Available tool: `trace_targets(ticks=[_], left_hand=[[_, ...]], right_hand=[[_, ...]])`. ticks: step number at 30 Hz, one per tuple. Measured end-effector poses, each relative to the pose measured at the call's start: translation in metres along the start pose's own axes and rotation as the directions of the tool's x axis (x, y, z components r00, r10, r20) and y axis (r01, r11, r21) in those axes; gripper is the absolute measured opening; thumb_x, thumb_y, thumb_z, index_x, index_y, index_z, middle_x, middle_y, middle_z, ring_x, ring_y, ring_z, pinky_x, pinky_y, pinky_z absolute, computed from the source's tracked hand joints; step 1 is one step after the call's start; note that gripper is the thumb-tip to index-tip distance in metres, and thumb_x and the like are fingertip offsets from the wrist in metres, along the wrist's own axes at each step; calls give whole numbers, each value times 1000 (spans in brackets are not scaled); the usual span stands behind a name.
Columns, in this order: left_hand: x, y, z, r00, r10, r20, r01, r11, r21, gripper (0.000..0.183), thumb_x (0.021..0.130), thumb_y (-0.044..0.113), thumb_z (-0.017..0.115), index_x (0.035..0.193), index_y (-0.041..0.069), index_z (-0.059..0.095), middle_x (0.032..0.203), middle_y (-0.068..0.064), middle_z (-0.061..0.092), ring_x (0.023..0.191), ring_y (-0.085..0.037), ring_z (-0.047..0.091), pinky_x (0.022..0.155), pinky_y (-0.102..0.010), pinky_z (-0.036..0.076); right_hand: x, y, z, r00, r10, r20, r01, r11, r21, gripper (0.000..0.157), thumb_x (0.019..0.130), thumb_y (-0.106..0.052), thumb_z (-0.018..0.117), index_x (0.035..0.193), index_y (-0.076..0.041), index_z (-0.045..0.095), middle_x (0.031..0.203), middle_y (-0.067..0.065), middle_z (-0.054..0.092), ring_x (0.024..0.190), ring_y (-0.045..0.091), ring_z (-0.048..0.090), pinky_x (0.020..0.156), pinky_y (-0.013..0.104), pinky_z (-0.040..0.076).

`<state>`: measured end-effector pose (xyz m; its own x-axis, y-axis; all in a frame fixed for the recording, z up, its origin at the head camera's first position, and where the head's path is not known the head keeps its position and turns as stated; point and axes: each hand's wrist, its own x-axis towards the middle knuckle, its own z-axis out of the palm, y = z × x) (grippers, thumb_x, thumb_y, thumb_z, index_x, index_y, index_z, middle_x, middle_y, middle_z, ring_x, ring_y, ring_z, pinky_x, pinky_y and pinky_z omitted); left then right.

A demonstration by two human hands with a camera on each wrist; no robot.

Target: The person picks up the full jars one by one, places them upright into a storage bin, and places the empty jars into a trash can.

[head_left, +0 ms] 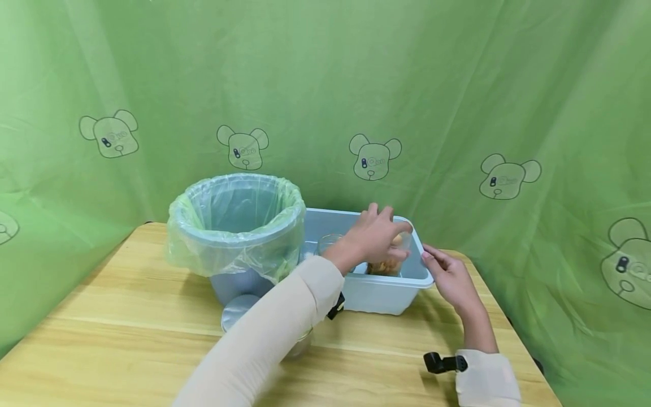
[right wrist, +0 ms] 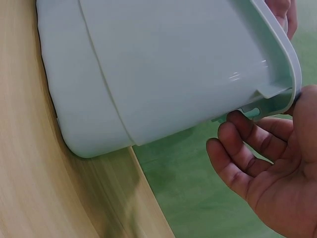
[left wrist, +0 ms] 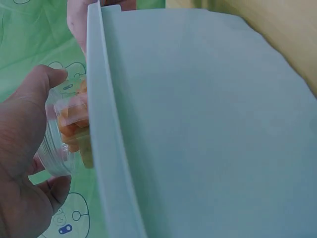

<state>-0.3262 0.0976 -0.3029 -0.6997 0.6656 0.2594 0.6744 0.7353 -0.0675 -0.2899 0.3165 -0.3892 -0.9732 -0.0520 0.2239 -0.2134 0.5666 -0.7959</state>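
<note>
A clear jar (left wrist: pixel 55 153) of orange food (left wrist: pixel 68 125) is held by the left hand (head_left: pixel 375 234), its fingers bent round it, at the mouth of the blue tub (head_left: pixel 376 298). The tub's edge is pinched by the right hand (head_left: pixel 451 277). Left of both hands, a bag-lined bucket (head_left: pixel 229 288) is seen on the counter (head_left: pixel 137 316).

From above and behind, the head view faces forward and down over the left fingers (left wrist: pixel 59 188) and right fingers (right wrist: pixel 225 162); each wrist view looks closely past its fingers at the tub (right wrist: pixel 173 69), shared by both.
</note>
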Motion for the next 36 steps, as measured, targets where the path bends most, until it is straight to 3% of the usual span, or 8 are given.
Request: trace_targets(ticks=[11, 19, 25, 30, 36], left_hand=[[0, 1, 11, 1000, 0, 28, 0, 1000, 5, 53, 86, 62, 54, 134, 40, 48, 130, -5, 47, 110, -26, 42, 86, -35, 39], [-2, 1, 11, 998, -24, 51, 24, 1000, -4, 55, 84, 64, 54, 134, 42, 48, 131, -4, 47, 112, -26, 41, 87, -35, 39], [-2, 2, 10, 997, -45, 70, 46, 999, -20, 56, 84, 64, 55, 135, 42, 47, 131, -4, 46, 112, -26, 39, 88, -36, 38], [-3, 3, 11, 995, -52, 86, 55, 998, -29, 57, 85, 64, 53, 136, 42, 45, 130, -3, 45, 109, -24, 37, 86, -34, 36], [-6, 3, 11, 993, -62, 97, 67, 997, -46, 59, 86, 65, 51, 139, 41, 41, 128, -3, 43, 109, -24, 34, 87, -35, 34]], right_hand=[[1, 0, 0, 1000, -9, 0, 9, 1000, -13, 56, 99, -46, 40, 143, -13, 42, 135, 20, 50, 121, 33, 50, 92, 43, 43], [-2, -4, 0, 1000, -13, 0, 13, 1000, -13, 56, 99, -47, 41, 143, -12, 43, 134, 20, 52, 120, 32, 51, 82, 20, 44], [-2, -3, 0, 1000, -10, 1, 10, 1000, -17, 56, 99, -47, 40, 143, -13, 42, 134, 20, 51, 120, 33, 51, 87, 31, 46], [-2, -2, 0, 1000, -5, 1, 5, 1000, -13, 57, 98, -47, 41, 143, -12, 42, 133, 20, 52, 119, 32, 51, 83, 24, 46], [-3, -5, -1, 1000, -12, 4, 12, 1000, -12, 57, 98, -48, 40, 143, -12, 42, 133, 21, 53, 119, 33, 51, 89, 37, 45]])
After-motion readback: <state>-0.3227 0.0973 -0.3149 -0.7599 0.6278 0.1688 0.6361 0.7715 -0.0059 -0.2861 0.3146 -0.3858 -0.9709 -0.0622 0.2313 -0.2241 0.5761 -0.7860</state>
